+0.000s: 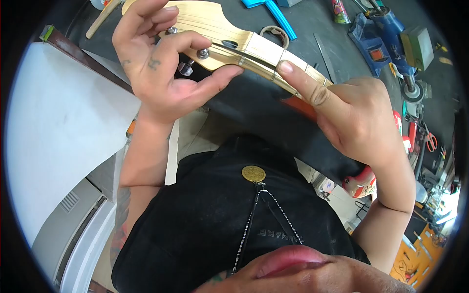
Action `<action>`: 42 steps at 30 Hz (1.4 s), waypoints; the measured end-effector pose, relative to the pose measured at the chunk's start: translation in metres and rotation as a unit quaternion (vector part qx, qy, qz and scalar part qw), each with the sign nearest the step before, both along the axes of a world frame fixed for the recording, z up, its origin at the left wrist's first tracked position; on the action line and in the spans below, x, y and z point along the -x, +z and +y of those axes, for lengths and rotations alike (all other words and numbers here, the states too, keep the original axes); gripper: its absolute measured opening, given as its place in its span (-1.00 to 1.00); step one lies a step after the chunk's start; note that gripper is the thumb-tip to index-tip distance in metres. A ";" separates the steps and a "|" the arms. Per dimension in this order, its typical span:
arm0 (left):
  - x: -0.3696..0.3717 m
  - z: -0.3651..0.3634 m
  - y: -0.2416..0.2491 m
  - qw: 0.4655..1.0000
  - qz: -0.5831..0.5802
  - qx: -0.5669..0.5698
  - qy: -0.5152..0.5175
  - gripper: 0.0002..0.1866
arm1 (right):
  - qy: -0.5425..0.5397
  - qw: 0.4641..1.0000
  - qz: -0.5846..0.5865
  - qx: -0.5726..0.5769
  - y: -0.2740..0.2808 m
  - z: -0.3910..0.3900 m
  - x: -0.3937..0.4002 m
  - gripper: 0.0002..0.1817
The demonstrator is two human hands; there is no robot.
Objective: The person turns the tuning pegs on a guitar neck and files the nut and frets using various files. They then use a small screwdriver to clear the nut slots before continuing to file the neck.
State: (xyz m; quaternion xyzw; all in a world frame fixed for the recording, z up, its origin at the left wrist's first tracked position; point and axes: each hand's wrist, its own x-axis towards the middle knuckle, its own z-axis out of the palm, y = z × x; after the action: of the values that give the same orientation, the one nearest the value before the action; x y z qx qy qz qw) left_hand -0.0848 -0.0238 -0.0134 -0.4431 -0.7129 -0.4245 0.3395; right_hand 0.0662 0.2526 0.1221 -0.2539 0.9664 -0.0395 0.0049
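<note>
A pale wooden guitar neck point(266, 49) slants across the top, its headstock point(207, 19) at upper left with metal tuning pegs point(185, 67) along the near edge. My left hand point(163, 73) lies over the headstock, fingers spread; the index fingertip is by a tuning post and the thumb tip by the nut. A thin dark strip point(254, 59) runs along the strings from that index fingertip. Farther down the neck, my right hand point(354, 117) wraps the near side, its index fingertip pressed onto the strings at the strip's other end. Its remaining fingers are mostly hidden.
Behind the neck, a dark bench holds a tape roll point(274, 35), a blue tool point(278, 19), a thin metal strip point(325, 56) and a blue vise point(373, 41). Red-handled scissors point(431, 141) lie at right. A white panel point(68, 141) stands at left.
</note>
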 end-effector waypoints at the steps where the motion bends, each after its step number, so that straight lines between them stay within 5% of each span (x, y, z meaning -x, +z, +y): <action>1: 0.001 0.000 0.000 1.000 -0.003 -0.002 0.001 -0.42 | 0.004 1.000 0.001 -0.002 0.001 0.002 0.000 -0.13; 42: 0.001 -0.006 0.000 1.000 0.006 0.000 0.027 -0.37 | -0.024 0.998 -0.021 0.054 0.000 0.004 -0.005 -0.14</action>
State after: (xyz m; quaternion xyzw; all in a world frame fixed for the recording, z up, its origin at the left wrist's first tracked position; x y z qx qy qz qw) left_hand -0.0860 -0.0296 -0.0129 -0.4264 -0.7227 -0.4122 0.3550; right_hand 0.0710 0.2562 0.1217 -0.2294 0.9684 -0.0973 0.0099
